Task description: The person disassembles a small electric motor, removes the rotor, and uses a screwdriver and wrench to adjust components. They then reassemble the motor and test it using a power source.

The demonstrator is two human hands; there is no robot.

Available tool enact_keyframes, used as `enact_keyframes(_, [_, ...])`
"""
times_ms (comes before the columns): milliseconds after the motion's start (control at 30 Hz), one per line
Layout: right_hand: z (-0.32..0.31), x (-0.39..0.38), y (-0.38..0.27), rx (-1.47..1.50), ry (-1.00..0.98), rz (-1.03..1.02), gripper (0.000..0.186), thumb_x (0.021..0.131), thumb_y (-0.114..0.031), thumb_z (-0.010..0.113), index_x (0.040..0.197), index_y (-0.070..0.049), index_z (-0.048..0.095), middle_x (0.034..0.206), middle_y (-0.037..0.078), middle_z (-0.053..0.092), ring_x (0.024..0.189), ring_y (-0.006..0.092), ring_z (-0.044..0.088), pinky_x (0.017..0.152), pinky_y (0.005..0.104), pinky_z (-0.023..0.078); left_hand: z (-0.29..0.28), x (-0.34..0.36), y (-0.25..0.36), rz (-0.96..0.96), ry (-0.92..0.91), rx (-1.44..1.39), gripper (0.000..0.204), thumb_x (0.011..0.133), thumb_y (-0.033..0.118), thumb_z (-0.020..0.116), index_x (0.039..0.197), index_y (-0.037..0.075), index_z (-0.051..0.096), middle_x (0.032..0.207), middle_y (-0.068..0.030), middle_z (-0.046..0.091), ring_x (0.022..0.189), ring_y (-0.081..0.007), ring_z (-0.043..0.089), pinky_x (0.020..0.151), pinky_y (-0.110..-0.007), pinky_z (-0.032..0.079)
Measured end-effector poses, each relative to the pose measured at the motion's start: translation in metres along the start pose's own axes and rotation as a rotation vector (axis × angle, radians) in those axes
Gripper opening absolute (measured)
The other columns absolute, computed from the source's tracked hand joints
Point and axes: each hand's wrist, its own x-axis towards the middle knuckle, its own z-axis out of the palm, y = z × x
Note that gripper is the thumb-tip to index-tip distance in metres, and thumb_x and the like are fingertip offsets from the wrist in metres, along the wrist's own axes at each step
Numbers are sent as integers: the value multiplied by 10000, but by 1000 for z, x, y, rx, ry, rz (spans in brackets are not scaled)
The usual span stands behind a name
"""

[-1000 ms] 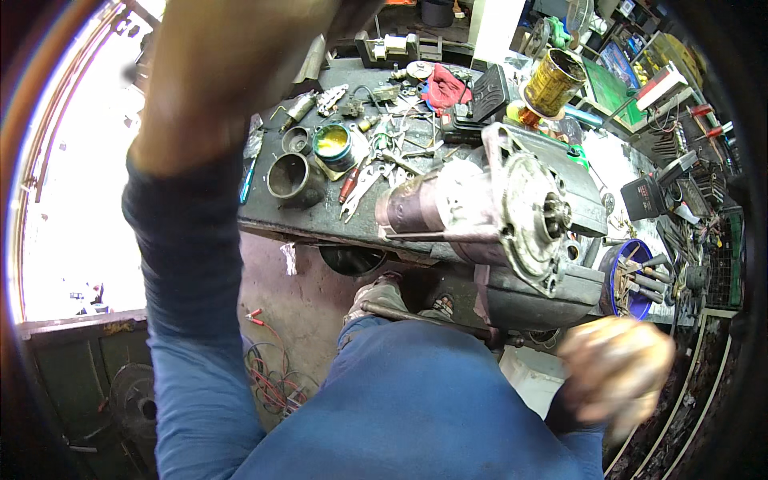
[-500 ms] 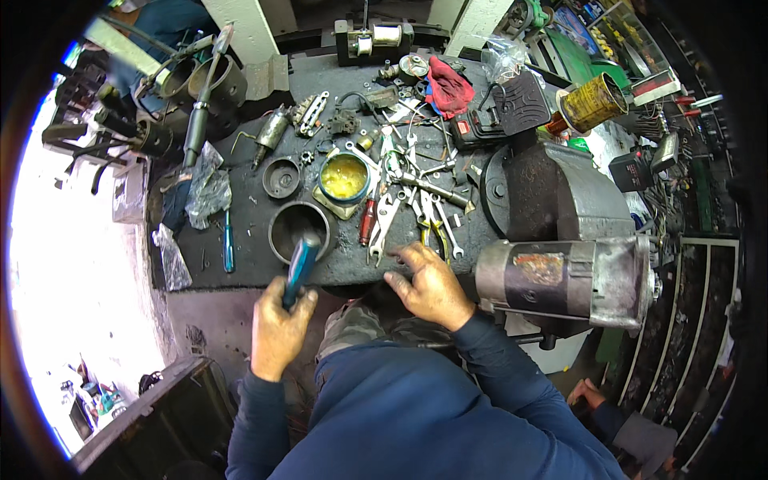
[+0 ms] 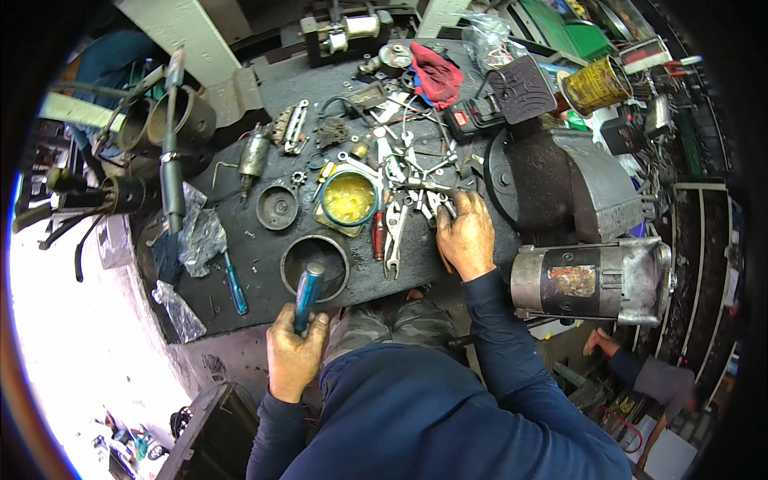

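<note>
In the head view my left hand (image 3: 294, 352) is closed around a blue-handled tool (image 3: 309, 292), held upright just in front of an empty metal cylinder (image 3: 292, 254). My right hand (image 3: 466, 234) is down among the wrenches and loose tools (image 3: 432, 180), fingers curled; what they grip is hidden. Left of it lie open-end pliers (image 3: 394, 232) and a red-handled screwdriver (image 3: 378, 232). A can of yellow grease (image 3: 349, 198) and a small metal cup (image 3: 277, 210) sit nearby. A large cylindrical motor (image 3: 584, 280) lies to the right of my right forearm.
The dark bench (image 3: 256, 312) also carries a blue screwdriver (image 3: 236, 288), plastic bags (image 3: 200, 236), a red rag (image 3: 436, 80), a yellow tin (image 3: 592, 84) and a heavy vise (image 3: 576, 180). Tall tool holders (image 3: 160, 128) stand at left. Another person (image 3: 652, 376) is at lower right.
My left hand, earlier raised high, has come down with the blue-handled tool and shifted slightly right. My right hand has reached farther forward and right into the tool pile. The view has swung over the bench.
</note>
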Motion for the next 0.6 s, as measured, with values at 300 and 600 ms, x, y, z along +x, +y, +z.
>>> enact_keyframes(300, [2,13,36,-124,69,63,320,884,-149,683,1182,-32,694,1136,202,641,1097,407,615,946,491,511,-8,30,3,-16,-27,12,241,903,137,777,840,9,583,677,-34,554,629,-90,466,574,-302,431])
enact_keyframes(600, [23,81,52,-90,-46,187,325,905,-246,721,1170,-59,698,1113,216,672,1037,425,663,905,511,548,-3,44,24,105,-73,11,222,913,157,773,890,14,605,715,-14,560,646,-100,486,594,-297,443])
